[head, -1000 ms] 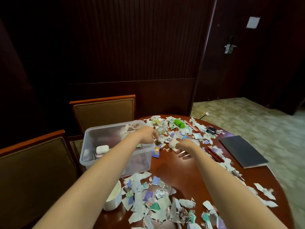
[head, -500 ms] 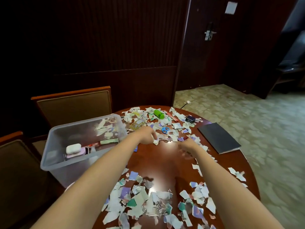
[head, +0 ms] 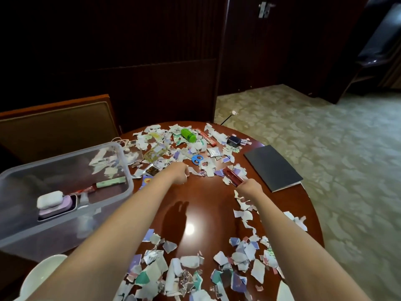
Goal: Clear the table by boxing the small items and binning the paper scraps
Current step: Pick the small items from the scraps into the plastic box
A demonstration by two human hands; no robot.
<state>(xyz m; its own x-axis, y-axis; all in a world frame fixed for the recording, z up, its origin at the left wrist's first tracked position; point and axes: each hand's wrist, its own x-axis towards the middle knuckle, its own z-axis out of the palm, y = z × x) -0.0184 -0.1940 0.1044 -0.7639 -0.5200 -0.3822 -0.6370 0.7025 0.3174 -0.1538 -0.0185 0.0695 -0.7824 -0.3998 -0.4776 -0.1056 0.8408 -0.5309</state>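
- A dark wood-panelled room with pale patterned carpet. In the middle is a round, glossy reddish table (head: 195,205), littered with torn paper scraps (head: 152,270) along its far and near edges.
- A clear plastic box (head: 65,224) sits at the left edge of the table, in front of a padded chair (head: 56,127), and already holds a few small items.
- The right hand (head: 249,189) has its fingers closed round the near end of a slim dark red case (head: 233,178). The far end of the case points away, over scraps on the right side of the table, near a dark notebook (head: 272,167).
- The left hand (head: 179,175) is curled at the edge of the far scrap pile. I cannot tell whether it pinches a scrap or holds nothing.
- The case looks rigid, light and smooth. Held by 1 end it may swing or slip, so a grip nearer its middle would likely carry it more surely to the box.
- Among the far scraps, the green cylinder (head: 188,135) would probably roll, so it is best taken across its body. The blue scissors (head: 197,159) are best lifted by the handles.
- The scraps are thin, limp and near weightless. Judging by their number, gathering them into a heap with flat fingers should work better than picking them up 1 at a time.
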